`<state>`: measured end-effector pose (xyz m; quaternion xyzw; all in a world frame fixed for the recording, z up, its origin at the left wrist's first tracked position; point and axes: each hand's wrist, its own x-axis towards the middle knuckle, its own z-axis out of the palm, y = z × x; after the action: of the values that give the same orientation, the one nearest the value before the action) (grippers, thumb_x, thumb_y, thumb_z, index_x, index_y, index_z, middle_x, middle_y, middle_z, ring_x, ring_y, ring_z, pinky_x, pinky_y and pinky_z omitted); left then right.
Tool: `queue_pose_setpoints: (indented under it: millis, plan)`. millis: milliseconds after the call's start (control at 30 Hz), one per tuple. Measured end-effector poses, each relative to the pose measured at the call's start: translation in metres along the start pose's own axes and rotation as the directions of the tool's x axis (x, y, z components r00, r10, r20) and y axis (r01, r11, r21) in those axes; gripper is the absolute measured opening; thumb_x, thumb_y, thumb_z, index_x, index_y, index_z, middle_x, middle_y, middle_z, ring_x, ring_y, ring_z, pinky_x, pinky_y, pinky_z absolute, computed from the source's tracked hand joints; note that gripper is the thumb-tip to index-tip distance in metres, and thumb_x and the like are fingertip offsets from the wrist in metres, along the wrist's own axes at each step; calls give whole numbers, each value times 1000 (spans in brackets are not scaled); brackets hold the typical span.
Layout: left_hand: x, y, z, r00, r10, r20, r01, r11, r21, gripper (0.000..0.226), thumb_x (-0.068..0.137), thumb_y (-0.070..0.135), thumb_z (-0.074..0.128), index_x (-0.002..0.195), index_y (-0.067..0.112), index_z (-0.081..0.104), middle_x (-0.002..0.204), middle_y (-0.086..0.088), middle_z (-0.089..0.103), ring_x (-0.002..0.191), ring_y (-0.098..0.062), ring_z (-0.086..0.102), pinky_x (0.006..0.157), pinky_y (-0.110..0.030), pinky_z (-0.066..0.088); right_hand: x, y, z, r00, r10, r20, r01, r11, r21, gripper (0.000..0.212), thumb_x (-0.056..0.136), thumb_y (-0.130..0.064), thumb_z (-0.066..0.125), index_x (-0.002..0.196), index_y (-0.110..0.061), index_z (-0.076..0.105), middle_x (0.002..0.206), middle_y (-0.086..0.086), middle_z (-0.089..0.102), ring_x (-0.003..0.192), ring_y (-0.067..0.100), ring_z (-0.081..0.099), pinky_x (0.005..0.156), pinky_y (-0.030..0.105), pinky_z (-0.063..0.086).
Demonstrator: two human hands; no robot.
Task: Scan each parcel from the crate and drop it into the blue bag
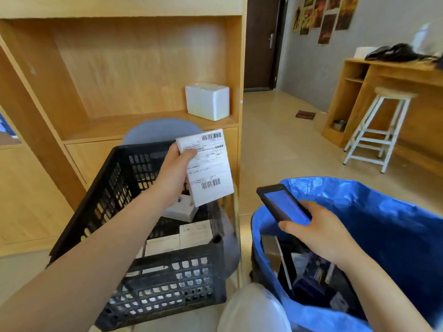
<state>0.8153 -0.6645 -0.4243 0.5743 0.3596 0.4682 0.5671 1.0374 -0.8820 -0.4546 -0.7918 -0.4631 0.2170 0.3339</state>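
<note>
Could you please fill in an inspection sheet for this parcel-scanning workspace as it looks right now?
Surface: beige tiled floor.
Job's things: black slatted plastic crate with parcels inside; open blue woven bag with boxes inside.
Clutter: white foam box on wooden shelf unit.
Hands: left hand grips white labelled parcel; right hand holds black handheld scanner.
Cables: nothing seen.
Surroundings: white stool, dark door.
</note>
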Motion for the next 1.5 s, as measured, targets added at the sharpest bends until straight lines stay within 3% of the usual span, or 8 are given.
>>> queue_pose_setpoints:
  millis: [300,533,600,700,833,1033,1200,1500]
  plan:
    - [-12,-78,190,956,-189,226,148,971,185,52,69,41,64,109,9,57,114,-16,67,103,-29,67,94,-51,51,-19,130,-43,948,295,-121,-305,950,-72,37,76,-43,81,100,-21,63,88,-2,66,76,18,63,70,38,52]
    - [-30,-203,254,844,-415,339,154,794,589,22,90,25,60,105,14,47,98,-12,56,86,-32,57,57,-29,38,-30,196,-39,880,465,-99,-472,879,-71,39,76,-46,80,99,-22,59,92,-4,65,79,15,63,73,37,54]
    - [-37,-239,257,820,-464,334,130,720,682,27,90,25,59,105,7,46,115,-23,55,99,-42,57,63,-36,39,-31,210,-35,857,509,-83,-514,856,-53,39,73,-47,79,97,-23,60,92,-4,65,79,17,65,73,40,58]
    - [-49,-279,256,796,-533,286,159,641,751,21,93,25,61,88,17,42,118,-18,51,84,-26,52,71,-35,41,-30,224,-30,833,550,-59,-553,831,-61,39,72,-49,78,95,-25,59,94,-4,63,79,15,63,65,32,53]
    - [-63,-317,254,723,-636,271,204,570,796,41,95,28,62,126,13,39,123,-10,56,103,-25,58,79,-32,46,-26,236,-26,831,553,-52,-556,827,-88,36,76,-47,77,94,-26,54,99,-5,60,80,7,58,59,21,42]
    - [-83,-347,251,574,-713,401,-229,330,916,52,93,19,55,138,16,30,123,-15,57,109,-33,58,91,-45,50,-19,235,-20,840,540,-54,-543,833,-106,42,77,-47,76,101,-31,45,103,-10,54,85,9,54,67,26,41]
    - [-94,-350,253,490,-755,435,-640,26,768,57,92,19,56,144,10,35,143,-16,40,134,-35,37,108,-46,33,-18,235,-15,836,547,-50,-549,828,-112,43,75,-49,75,103,-31,47,105,-11,56,85,6,55,70,28,45]
    - [-65,-265,258,619,-447,646,-591,276,758,35,91,26,55,124,13,55,124,-10,57,119,-31,50,98,-43,40,-21,221,-15,845,529,-78,-535,836,-125,41,73,-49,76,99,-25,57,95,-7,60,78,10,59,61,28,44]
